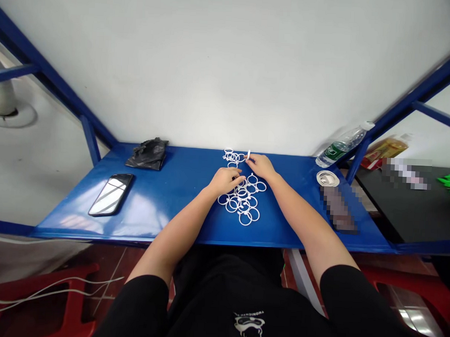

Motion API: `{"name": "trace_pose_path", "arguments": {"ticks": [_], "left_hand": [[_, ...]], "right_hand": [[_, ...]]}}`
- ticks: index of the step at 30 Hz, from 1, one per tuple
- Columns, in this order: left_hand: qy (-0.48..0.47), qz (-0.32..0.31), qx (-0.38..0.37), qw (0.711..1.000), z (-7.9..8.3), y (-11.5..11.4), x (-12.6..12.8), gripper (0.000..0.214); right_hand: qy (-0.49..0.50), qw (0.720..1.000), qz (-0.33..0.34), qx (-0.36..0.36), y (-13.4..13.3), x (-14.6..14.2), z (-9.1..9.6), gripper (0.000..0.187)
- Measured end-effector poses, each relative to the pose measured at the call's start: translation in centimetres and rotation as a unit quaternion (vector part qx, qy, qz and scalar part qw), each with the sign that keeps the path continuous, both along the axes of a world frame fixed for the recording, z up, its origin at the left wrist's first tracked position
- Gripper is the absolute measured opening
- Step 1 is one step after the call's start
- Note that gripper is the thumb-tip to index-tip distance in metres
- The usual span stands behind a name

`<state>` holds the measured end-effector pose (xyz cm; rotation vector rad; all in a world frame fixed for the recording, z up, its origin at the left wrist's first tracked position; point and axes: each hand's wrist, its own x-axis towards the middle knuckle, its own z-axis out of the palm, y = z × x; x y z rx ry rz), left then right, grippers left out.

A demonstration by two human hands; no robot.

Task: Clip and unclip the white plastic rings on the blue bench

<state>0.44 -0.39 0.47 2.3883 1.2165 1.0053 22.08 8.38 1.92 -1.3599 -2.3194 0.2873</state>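
Observation:
Several white plastic rings (244,201) lie in a loose cluster on the blue table (171,201), with a smaller group of white rings (233,157) further back by the wall. My left hand (226,180) rests curled on the near cluster, fingers closed at a ring. My right hand (260,165) is further back and pinches a single white ring (248,154) between its fingertips, just right of the far group.
A black phone (111,194) lies at the left, a crumpled black bag (148,153) at the back left. A coiled white cable (327,179) and a plastic water bottle (341,145) sit at the right. Blue frame struts rise on both sides.

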Motion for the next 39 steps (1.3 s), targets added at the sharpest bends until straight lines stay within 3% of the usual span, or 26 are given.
{"name": "trace_pose_path", "arguments": {"ticks": [6, 12, 17, 22, 27, 33, 39], "left_hand": [[-0.005, 0.102, 0.012, 0.995, -0.6, 0.7, -0.4, 0.02], [0.011, 0.13, 0.038, 0.991, -1.3, 1.0, -0.5, 0.02], [0.005, 0.168, 0.038, 0.985, -1.0, 0.7, -0.4, 0.021], [-0.032, 0.142, 0.092, 0.985, 0.2, 0.2, -0.3, 0.028], [-0.026, 0.1, 0.139, 0.985, 1.2, -0.6, 0.2, 0.029], [0.014, 0.061, 0.169, 0.984, 1.7, -1.3, 0.6, 0.026], [0.016, 0.067, 0.151, 0.986, 1.8, -1.2, 0.7, 0.017]], "right_hand": [[0.072, 0.997, 0.012, -0.012, -0.4, 0.4, 0.2, 0.029], [0.15, 0.988, -0.015, -0.044, -0.5, 0.9, -0.3, 0.029], [0.211, 0.976, 0.003, -0.062, -2.3, 1.0, 0.9, 0.031], [0.27, 0.96, 0.034, -0.062, -5.9, 0.4, 1.9, 0.031], [0.343, 0.931, 0.046, -0.115, -8.6, -0.2, 1.2, 0.033], [0.263, 0.964, 0.037, -0.027, -10.0, -0.3, 0.9, 0.022], [0.276, 0.96, 0.045, -0.013, -10.2, -0.2, 1.0, 0.033]]}}
